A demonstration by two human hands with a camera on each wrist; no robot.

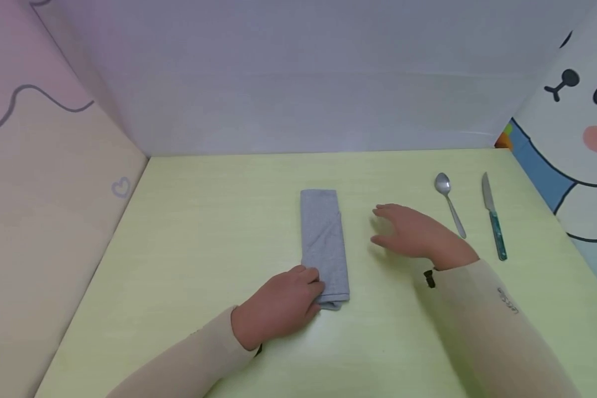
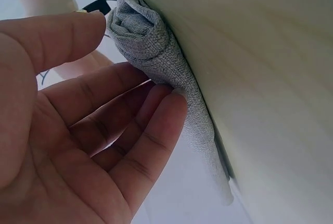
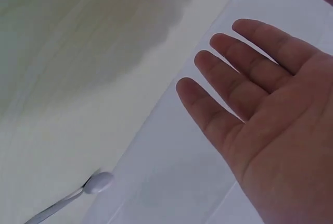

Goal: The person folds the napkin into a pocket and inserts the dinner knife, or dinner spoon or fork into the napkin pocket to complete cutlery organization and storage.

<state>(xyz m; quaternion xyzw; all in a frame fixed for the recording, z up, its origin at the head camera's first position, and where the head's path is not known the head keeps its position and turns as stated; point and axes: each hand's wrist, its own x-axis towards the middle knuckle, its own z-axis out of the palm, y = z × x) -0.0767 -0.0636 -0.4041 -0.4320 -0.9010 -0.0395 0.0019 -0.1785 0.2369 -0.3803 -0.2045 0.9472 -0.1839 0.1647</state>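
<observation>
A grey folded cloth [image 1: 322, 237] lies lengthwise on the table in the head view, as a long narrow strip with layered folds at its near end. My left hand [image 1: 283, 301] is at the cloth's near left edge. In the left wrist view its loosely bent fingers [image 2: 156, 140] touch the side of the cloth [image 2: 171, 62], with the thumb beside the rolled end. To the right of the cloth, my right hand [image 1: 410, 229] hovers over the table, holding nothing. The right wrist view shows its fingers [image 3: 218, 86] extended and slightly spread.
A metal spoon [image 1: 443, 185] lies just beyond my right wrist, its handle toward me. Farther right is a knife [image 1: 496, 226] with a green handle. White and printed panels enclose the pale yellow table [image 1: 204, 221] at the back and sides.
</observation>
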